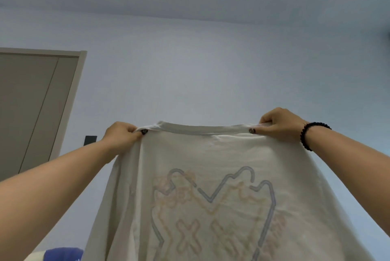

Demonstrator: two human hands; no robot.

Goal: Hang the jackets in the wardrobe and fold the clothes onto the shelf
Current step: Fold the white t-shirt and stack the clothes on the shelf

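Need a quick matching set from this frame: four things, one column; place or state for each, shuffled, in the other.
Things:
1. white T-shirt
2. left hand
3. black bead bracelet
4. blue cloth

Places or states:
A. on the right wrist
B. bottom left corner of view
C. held up, spread between both hands
D. pinching the shirt's shoulder by a dark snap

Pairs: 1-C, 2-D, 3-A, 4-B
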